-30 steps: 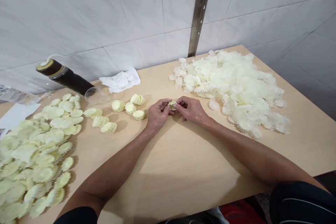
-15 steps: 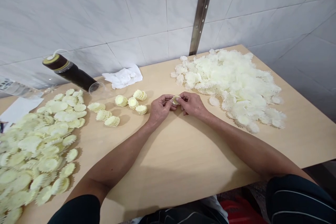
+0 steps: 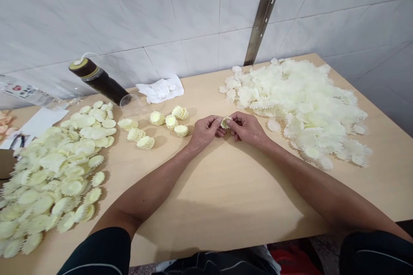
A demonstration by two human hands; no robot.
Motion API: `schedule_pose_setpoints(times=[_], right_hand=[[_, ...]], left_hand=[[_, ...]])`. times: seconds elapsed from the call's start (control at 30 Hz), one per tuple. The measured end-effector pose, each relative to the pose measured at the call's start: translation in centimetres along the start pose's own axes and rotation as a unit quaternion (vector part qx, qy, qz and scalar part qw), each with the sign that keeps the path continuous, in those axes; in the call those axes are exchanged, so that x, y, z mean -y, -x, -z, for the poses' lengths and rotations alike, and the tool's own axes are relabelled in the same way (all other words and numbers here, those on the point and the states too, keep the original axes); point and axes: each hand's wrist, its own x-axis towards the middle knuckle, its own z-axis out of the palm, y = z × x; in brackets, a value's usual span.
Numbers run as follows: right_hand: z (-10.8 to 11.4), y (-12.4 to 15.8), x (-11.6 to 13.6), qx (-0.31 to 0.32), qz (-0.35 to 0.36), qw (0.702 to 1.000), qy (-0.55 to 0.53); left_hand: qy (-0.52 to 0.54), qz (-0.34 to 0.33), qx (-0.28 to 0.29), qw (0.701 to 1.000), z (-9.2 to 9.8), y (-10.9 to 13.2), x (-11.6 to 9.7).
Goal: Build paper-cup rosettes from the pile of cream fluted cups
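Between my two hands, above the middle of the table, is a small pale-yellow disc with a notched, petal-like edge point(image 3: 226, 123). My left hand point(image 3: 207, 131) pinches it from the left with thumb and fingers. From the other side, my right hand point(image 3: 245, 127) grips it, thumb on top. The fingers hide part of it, so I cannot tell if it is one layer or several. Just left of my hands stand small stacks of like notched discs point(image 3: 180, 130), with more stacks point(image 3: 145, 142) farther left.
A wide heap of yellowish notched discs point(image 3: 71, 187) covers the table's left side; a paler, thinner heap point(image 3: 300, 94) lies at the right. Along the wall are a dark bottle point(image 3: 106, 84), a clear round cup point(image 3: 129, 103), crumpled tissue point(image 3: 161, 89) and a clear plastic bag point(image 3: 32, 94).
The camera view has turned slightly left, so everything sits farther right in the picture. Both hands still hold the notched disc, its edge now tilted a little differently.
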Motion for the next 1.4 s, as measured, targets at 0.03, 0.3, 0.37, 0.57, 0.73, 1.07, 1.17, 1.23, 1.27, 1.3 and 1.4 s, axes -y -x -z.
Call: schedule_pose_setpoints(times=[0.03,0.3,0.37,0.57,0.73,1.07,1.17,1.23,1.27,1.3,1.4], right_hand=[[0.0,0.0,0.0,0.0,-0.003,1.0,-0.001],[0.2,0.1,0.4,0.009,-0.019,1.0,-0.008],[0.1,0.2,0.5,0.012,-0.02,1.0,-0.015],[0.0,0.3,0.4,0.007,-0.029,1.0,0.009],[0.1,0.4,0.5,0.014,-0.031,0.999,0.013],[-0.1,0.5,0.4,0.001,-0.027,1.0,0.006],[-0.2,0.5,0.3,-0.003,-0.029,1.0,-0.009],[-0.3,0.5,0.2,-0.004,-0.033,0.999,-0.018],[-0.3,0.5,0.1,-0.005,-0.034,0.999,-0.021],[-0.3,0.6,0.0,-0.006,-0.034,0.999,-0.021],[-0.3,0.7,-0.2,-0.008,-0.025,1.0,-0.015]], left_hand=[[0.001,0.004,0.0,1.0,0.0,0.1,-0.1],[0.004,0.019,0.008,1.0,0.1,0.5,-1.1],[0.008,0.021,0.005,1.0,0.1,0.3,-1.0],[0.025,0.04,0.005,0.999,0.3,0.0,-1.0],[0.027,0.042,0.011,0.999,0.4,0.0,-1.2],[0.017,0.044,0.017,0.999,0.3,0.1,-1.0],[0.012,0.047,0.017,0.999,0.3,0.2,-1.1],[0.01,0.048,0.016,0.999,0.3,0.2,-1.2],[0.01,0.047,0.016,0.999,0.3,0.3,-1.2],[0.01,0.047,0.016,0.999,0.3,0.3,-1.2],[0.012,0.045,0.014,0.999,0.3,0.3,-1.1]])
